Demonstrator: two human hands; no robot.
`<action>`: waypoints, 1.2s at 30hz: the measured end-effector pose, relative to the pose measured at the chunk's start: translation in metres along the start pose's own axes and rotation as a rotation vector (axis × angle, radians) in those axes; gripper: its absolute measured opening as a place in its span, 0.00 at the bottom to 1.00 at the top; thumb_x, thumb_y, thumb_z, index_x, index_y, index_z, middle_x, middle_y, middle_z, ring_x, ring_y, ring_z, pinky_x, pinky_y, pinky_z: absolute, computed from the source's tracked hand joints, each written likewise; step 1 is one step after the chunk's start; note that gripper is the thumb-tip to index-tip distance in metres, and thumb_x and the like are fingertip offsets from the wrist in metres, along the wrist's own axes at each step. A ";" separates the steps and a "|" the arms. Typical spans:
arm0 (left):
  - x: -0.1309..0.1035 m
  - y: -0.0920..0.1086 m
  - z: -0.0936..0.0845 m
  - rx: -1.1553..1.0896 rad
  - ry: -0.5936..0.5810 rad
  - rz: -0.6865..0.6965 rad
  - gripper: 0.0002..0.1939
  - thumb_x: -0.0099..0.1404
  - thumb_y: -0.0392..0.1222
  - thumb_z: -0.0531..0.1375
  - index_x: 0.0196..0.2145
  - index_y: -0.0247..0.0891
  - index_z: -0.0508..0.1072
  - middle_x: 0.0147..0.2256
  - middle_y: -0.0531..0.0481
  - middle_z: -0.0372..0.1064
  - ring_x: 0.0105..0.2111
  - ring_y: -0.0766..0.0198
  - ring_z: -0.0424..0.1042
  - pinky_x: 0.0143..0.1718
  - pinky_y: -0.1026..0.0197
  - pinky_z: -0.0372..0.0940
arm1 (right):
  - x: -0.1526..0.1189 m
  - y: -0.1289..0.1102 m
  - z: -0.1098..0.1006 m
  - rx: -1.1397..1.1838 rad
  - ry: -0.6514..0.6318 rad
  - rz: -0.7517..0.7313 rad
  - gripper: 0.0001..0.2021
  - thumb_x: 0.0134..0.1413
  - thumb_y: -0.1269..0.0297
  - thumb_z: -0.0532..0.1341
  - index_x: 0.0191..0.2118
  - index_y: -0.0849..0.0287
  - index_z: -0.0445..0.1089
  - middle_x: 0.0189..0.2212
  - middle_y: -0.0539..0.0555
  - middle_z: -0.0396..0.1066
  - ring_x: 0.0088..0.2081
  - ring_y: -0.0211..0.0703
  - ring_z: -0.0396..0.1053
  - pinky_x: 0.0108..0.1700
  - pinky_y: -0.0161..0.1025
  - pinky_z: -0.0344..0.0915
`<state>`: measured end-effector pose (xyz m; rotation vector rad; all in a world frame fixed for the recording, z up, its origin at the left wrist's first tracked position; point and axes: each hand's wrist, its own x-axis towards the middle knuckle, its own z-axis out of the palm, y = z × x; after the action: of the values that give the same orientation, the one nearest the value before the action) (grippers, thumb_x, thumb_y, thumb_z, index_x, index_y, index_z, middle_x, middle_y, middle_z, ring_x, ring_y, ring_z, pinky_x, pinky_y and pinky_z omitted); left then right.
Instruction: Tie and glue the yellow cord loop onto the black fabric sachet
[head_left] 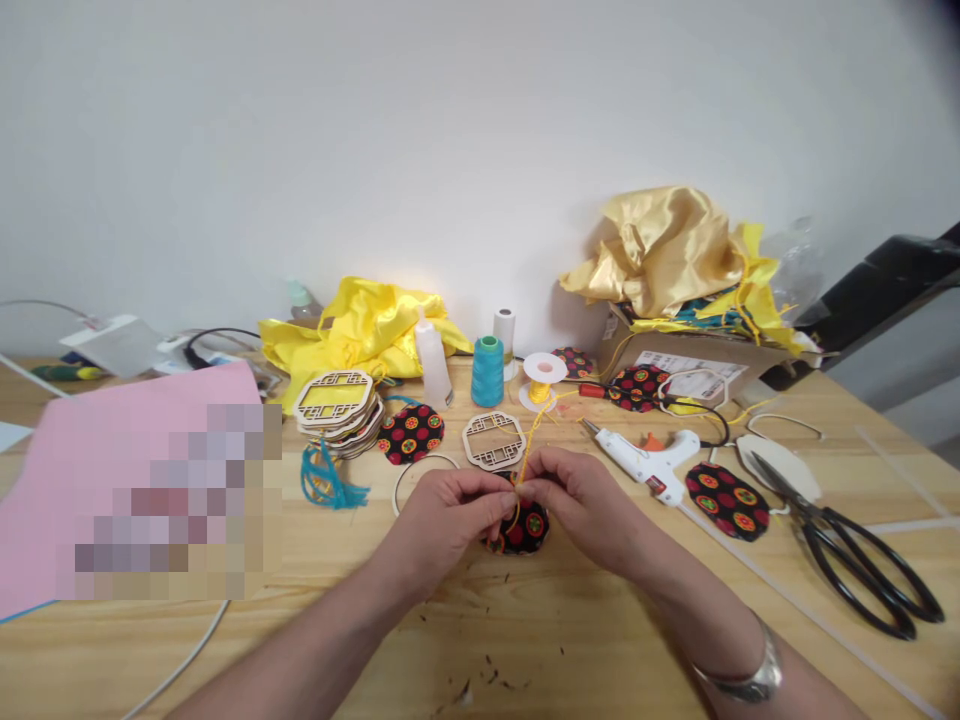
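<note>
Fabric disc point(531, 532): before lattice frame point(493, 441)
Thread cone point(487, 376): between squeeze bottle point(433, 366) and cord spool point(541, 370)
Glue gun point(651, 460): left of scissors point(823, 520)
Satin cloth point(667, 245): atop cardboard box point(754, 370)

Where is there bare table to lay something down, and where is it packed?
Bare wood lies between the pink sheet and left forearm, nearer than the blue tassel. The patch between the forearms is open too, but dotted with dark scraps. Beyond the hands it is crowded, from wooden frames to glue gun and scissors.
</note>
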<state>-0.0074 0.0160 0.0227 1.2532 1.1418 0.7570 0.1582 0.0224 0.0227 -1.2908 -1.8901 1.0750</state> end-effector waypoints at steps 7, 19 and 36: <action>0.001 -0.003 0.001 -0.191 0.014 0.000 0.08 0.52 0.37 0.62 0.18 0.34 0.74 0.16 0.57 0.61 0.19 0.72 0.57 0.22 0.68 0.52 | 0.000 -0.001 -0.001 0.054 -0.029 0.002 0.05 0.52 0.71 0.55 0.30 0.61 0.68 0.26 0.49 0.69 0.30 0.37 0.64 0.34 0.34 0.60; 0.004 -0.009 0.000 -0.335 0.185 0.017 0.05 0.51 0.38 0.64 0.23 0.34 0.76 0.17 0.56 0.65 0.19 0.73 0.58 0.22 0.69 0.53 | -0.005 -0.004 0.003 -0.052 0.090 0.022 0.09 0.53 0.64 0.57 0.25 0.60 0.68 0.21 0.48 0.67 0.24 0.35 0.60 0.26 0.32 0.57; 0.004 -0.011 0.004 -0.564 0.206 -0.082 0.07 0.47 0.38 0.67 0.26 0.31 0.76 0.21 0.50 0.71 0.16 0.76 0.56 0.19 0.71 0.53 | -0.023 0.001 0.037 -1.038 0.244 -0.663 0.05 0.52 0.76 0.53 0.33 0.62 0.64 0.23 0.52 0.64 0.24 0.43 0.59 0.24 0.39 0.50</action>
<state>-0.0039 0.0164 0.0104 0.6644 1.0347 1.0733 0.1361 -0.0094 0.0032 -1.0141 -2.4681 -0.4634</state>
